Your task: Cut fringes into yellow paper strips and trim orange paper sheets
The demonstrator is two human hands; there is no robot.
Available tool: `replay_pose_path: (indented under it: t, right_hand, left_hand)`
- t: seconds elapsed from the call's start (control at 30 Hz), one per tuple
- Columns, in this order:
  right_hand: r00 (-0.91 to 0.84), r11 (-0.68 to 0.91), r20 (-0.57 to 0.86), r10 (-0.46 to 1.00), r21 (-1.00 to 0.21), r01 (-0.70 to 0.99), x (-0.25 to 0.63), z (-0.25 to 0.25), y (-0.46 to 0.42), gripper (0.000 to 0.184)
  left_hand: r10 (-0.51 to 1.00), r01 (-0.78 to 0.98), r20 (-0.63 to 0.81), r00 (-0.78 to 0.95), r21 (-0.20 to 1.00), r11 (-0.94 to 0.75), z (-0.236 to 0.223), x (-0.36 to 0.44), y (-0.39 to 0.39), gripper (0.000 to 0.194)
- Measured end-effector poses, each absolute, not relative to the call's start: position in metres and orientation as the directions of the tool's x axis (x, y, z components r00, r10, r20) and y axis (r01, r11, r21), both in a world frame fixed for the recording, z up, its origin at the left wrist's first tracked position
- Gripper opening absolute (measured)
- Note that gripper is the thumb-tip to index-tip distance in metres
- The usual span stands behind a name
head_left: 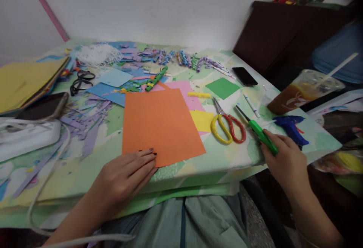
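My left hand [129,176] lies flat, fingers stretched out, on the lower edge of an orange sheet of paper [160,125] near the table's front. In my right hand [286,159] is a green-handled tool [262,136] with a slim dark shaft pointing up and left; its exact kind is unclear. Left of its tip lie scissors [224,123] with one yellow and one red handle, blades slightly apart. A blue glue gun [292,127] rests just beyond my right hand. Yellow paper [202,120] and pink paper [185,91] stick out from under or behind the orange sheet.
A tilted cup of brown drink [297,93] stands at the right edge. A phone [245,76], a marker [252,105] and green paper [222,88] lie nearby. Paper scraps [85,121], glasses [81,82], another phone [45,106] and a white cable [53,165] occupy the left.
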State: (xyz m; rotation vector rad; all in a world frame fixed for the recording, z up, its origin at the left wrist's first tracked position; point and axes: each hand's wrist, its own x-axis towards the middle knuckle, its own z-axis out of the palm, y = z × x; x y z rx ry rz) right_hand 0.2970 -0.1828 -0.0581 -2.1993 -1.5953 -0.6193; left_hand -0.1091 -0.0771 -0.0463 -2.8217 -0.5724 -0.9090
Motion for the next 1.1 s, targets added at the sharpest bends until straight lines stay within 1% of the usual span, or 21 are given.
replay_pose_path:
  t: [0.07,0.13,0.2,0.4,0.57,0.63,0.7,0.73,0.77,0.8,0.83,0.87,0.93,1.0,1.1]
  right_hand:
    - [0.258,-0.299,0.580,0.773,-0.026,0.954,0.300,-0.056,-0.180,0.036]
    - [0.269,-0.330,0.632,0.727,-0.022,0.944,0.303,-0.055,-0.176,0.035]
    - [0.275,-0.356,0.653,0.706,-0.008,0.934,0.307,-0.055,-0.172,0.035]
    - [0.251,-0.329,0.583,0.773,0.030,0.944,0.318,-0.057,-0.160,0.033]
    - [0.249,-0.336,0.558,0.792,0.058,0.940,0.326,-0.048,-0.151,0.033]
    - [0.235,-0.332,0.564,0.792,0.075,0.940,0.321,-0.041,-0.149,0.032]
    - [0.203,-0.308,0.604,0.771,0.075,0.948,0.306,-0.033,-0.148,0.030]
    - [0.160,-0.260,0.624,0.765,0.071,0.963,0.294,-0.029,-0.148,0.027]
    - [0.081,-0.133,0.656,0.750,0.031,0.991,0.280,-0.025,-0.149,0.024]
    - [-0.033,0.039,0.689,0.724,0.007,0.999,0.264,-0.022,-0.149,0.019]
    - [-0.131,0.192,0.687,0.715,-0.012,0.981,0.247,-0.021,-0.148,0.017]
    - [-0.202,0.309,0.668,0.717,-0.045,0.950,0.231,-0.020,-0.147,0.019]
    - [-0.316,0.489,0.578,0.752,-0.169,0.856,0.203,-0.023,-0.142,0.028]
    - [-0.356,0.541,0.510,0.783,-0.278,0.793,0.184,-0.029,-0.133,0.030]
    - [-0.289,0.513,0.473,0.832,-0.459,0.725,0.172,-0.040,-0.115,0.012]
  left_hand:
    - [0.315,0.402,0.592,0.742,-0.017,-0.915,-0.048,-0.109,-0.078,0.019]
    - [0.319,0.413,0.592,0.740,-0.026,-0.910,-0.049,-0.109,-0.078,0.020]
    - [0.325,0.420,0.590,0.739,-0.026,-0.907,-0.050,-0.109,-0.077,0.022]
    - [0.336,0.416,0.581,0.741,-0.005,-0.909,-0.049,-0.110,-0.077,0.020]
    - [0.323,0.427,0.579,0.749,-0.049,-0.903,-0.046,-0.108,-0.077,0.018]
    - [0.318,0.435,0.590,0.742,-0.063,-0.898,-0.044,-0.104,-0.077,0.017]
    - [0.325,0.445,0.602,0.730,-0.057,-0.894,-0.042,-0.101,-0.077,0.016]
    - [0.334,0.452,0.607,0.721,-0.048,-0.891,-0.042,-0.100,-0.077,0.016]
    - [0.342,0.459,0.615,0.711,-0.036,-0.888,-0.043,-0.100,-0.076,0.016]
    - [0.355,0.465,0.617,0.702,-0.020,-0.885,-0.044,-0.100,-0.076,0.015]
    - [0.368,0.468,0.620,0.693,0.002,-0.884,-0.045,-0.100,-0.075,0.015]
    - [0.383,0.468,0.620,0.685,0.028,-0.883,-0.046,-0.101,-0.074,0.014]
    - [0.411,0.459,0.617,0.671,0.088,-0.884,-0.046,-0.101,-0.072,0.014]
    - [0.433,0.448,0.616,0.658,0.142,-0.883,-0.044,-0.101,-0.070,0.012]
    - [0.492,0.447,0.586,0.644,0.234,-0.864,-0.037,-0.099,-0.064,0.011]
